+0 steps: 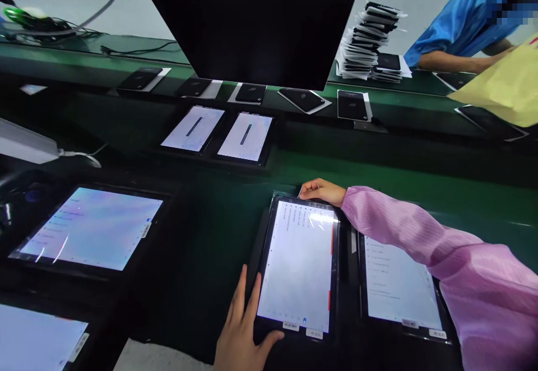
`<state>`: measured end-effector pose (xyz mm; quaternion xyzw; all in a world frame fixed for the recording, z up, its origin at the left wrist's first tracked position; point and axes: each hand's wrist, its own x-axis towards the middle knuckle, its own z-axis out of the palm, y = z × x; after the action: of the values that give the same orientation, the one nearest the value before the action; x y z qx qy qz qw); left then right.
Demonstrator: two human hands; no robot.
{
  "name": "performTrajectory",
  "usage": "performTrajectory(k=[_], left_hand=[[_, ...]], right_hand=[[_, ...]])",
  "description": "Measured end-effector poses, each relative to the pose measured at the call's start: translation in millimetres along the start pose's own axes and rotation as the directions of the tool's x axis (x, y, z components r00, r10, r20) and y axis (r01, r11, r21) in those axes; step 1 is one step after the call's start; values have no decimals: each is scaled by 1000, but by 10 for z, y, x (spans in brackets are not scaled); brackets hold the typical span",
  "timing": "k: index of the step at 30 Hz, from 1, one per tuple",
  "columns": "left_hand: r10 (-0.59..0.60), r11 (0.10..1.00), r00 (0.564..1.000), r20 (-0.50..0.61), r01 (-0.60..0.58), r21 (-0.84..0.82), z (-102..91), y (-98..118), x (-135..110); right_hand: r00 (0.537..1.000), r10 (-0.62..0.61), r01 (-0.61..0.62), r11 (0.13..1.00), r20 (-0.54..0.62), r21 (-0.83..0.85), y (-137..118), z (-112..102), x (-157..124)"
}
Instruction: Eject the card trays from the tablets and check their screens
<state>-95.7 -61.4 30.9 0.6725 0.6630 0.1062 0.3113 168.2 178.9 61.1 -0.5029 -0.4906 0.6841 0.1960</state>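
A lit tablet [299,264] lies upright on the dark green bench in front of me. My left hand [241,329] holds its near left corner, fingers laid along the left edge and thumb on the bottom bezel. My right hand [321,190], in a pink sleeve, reaches across and grips the tablet's far top edge with curled fingers. A second lit tablet [399,287] lies just to the right, partly under my right forearm.
More lit tablets lie at left [90,228] and lower left [36,340], and two sit further back [221,131]. Dark phones on cards line the rear conveyor [352,105], beside a stack [370,40]. A large dark monitor [252,18] hangs above. A person in blue [458,23] works at right.
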Motion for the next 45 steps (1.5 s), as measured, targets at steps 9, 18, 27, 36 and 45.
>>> performTrajectory(k=[9,18,27,36,45], left_hand=[[63,997,997,-55,-60,52,69,-72,-17],[89,995,993,-76,-86,48,74,-81,-17],[73,997,992,-103,-70,30,98,-99,-23],[102,994,992,-71,-99,45,118,-141,-26],[123,991,989,-84,-119,56,129,-152,-23]], right_hand=[[996,-58,57,998,-67,-16,41,-4,43],[864,-366,261,913,-346,-314,56,61,-162],[946,-272,184,900,-177,-396,89,65,-112],[977,-196,161,941,-89,-299,92,14,-25],[973,-200,151,930,-118,-335,57,73,-45]])
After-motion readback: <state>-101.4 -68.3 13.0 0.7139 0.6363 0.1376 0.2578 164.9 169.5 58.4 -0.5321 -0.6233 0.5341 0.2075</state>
